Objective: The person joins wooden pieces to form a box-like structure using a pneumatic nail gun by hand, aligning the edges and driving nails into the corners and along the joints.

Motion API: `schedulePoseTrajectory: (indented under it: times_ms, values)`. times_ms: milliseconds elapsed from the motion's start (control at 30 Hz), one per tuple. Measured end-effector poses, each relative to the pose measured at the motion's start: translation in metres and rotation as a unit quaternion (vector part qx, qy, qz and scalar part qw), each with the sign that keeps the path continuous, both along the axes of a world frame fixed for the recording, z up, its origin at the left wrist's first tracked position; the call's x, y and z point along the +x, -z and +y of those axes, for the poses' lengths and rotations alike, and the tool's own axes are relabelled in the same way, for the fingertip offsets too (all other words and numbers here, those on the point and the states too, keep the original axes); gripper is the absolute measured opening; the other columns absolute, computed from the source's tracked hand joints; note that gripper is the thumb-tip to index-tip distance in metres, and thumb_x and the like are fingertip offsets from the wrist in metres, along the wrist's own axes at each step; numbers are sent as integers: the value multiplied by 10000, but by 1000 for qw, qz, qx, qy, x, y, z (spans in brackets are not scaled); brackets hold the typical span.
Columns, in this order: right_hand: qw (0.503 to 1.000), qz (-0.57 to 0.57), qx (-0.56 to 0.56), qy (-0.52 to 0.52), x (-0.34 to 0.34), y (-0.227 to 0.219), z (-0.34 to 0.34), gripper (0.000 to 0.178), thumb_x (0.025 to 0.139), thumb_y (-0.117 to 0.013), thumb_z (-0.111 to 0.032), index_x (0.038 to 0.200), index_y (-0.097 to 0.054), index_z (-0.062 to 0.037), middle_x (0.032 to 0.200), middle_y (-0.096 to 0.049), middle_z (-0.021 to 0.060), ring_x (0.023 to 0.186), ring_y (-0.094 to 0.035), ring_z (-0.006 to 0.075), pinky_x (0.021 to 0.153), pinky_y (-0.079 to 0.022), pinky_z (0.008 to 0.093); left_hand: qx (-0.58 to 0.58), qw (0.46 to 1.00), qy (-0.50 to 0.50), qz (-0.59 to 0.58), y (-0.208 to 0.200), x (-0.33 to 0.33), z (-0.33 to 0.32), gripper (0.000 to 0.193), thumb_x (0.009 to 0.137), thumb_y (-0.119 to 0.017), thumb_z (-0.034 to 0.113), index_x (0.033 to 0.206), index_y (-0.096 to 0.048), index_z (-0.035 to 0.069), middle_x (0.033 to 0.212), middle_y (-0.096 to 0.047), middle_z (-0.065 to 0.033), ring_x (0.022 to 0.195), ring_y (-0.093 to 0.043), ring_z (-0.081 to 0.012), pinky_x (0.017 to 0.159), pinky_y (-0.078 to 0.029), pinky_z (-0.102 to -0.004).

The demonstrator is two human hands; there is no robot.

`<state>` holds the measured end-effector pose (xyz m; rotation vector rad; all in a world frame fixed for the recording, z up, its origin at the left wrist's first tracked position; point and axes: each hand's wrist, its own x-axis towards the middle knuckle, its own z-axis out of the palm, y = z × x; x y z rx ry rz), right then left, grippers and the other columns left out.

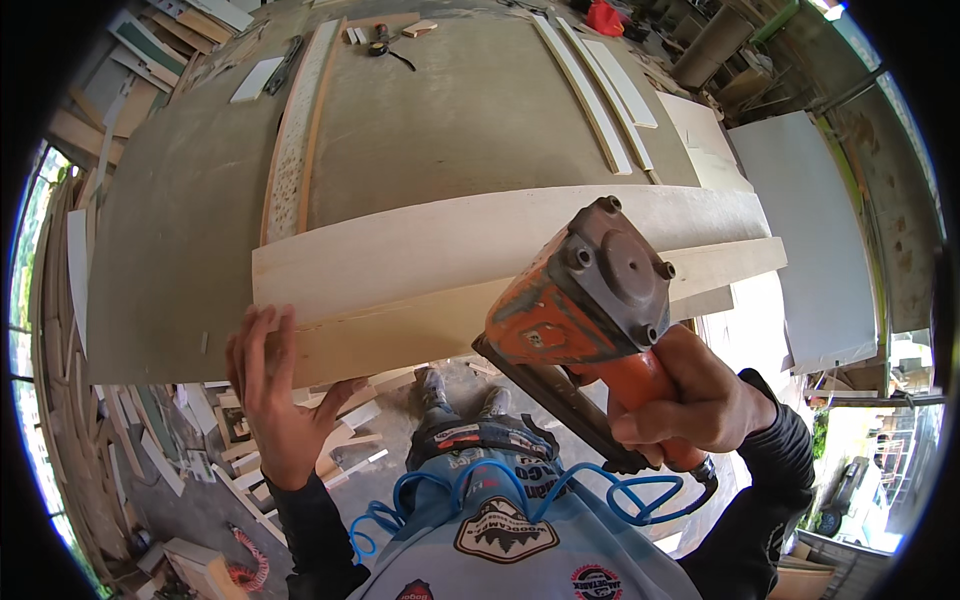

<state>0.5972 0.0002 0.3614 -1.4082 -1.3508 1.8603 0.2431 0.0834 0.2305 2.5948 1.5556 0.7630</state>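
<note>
My right hand (690, 395) is wrapped round the handle of an orange and grey pneumatic nail gun (560, 320). A blue coiled air hose (520, 490) hangs by the tool across my shirt. The gun's head covers part of a long pale wooden board (400, 330), which stands along the near side of a wider pale board (450, 235). My left hand (272, 390) holds the left end of the near board, fingers up against the end and thumb by its lower edge. The gun's nose is hidden, so I cannot tell whether it touches the wood.
Under the boards spreads a large brown worktable (430, 130). Narrow white strips (590, 100) lie at its far right, a speckled strip (295, 150) at left. A tape measure (380, 48) sits at the far side. Wood offcuts (350, 430) litter the floor near my feet.
</note>
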Motion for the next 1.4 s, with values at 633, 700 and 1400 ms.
schedulePoseTrajectory:
  times_ms: [633, 700, 1400]
  values:
    - [1000, -11, -15, 1, -9, 2, 6, 481, 868, -629, -77, 1284, -508, 132, 546, -596, 48, 447, -589, 121, 443, -462, 252, -30, 966, -41, -254, 37, -7, 2, 1258, 537, -928, 498, 1524, -321, 9, 1437, -487, -194, 1294, -494, -354, 1076, -404, -473]
    - [1000, -9, -18, 4, -11, -1, 7, 479, 871, -629, -80, 1283, -510, 131, 556, -595, 48, 455, -591, 120, 450, -463, 249, -29, 967, -40, -252, 38, -7, 2, 1254, 539, -927, 498, 1523, -324, 10, 1437, -486, -195, 1297, -489, -356, 1077, -400, -476]
    - [999, -33, -32, 11, -14, -13, 13, 476, 866, -619, -75, 1285, -514, 125, 590, -609, 60, 472, -595, 115, 472, -473, 250, -25, 967, -28, -251, 40, -9, 2, 1224, 564, -944, 451, 1514, -321, -6, 1431, -463, -218, 1295, -478, -373, 1064, -407, -482]
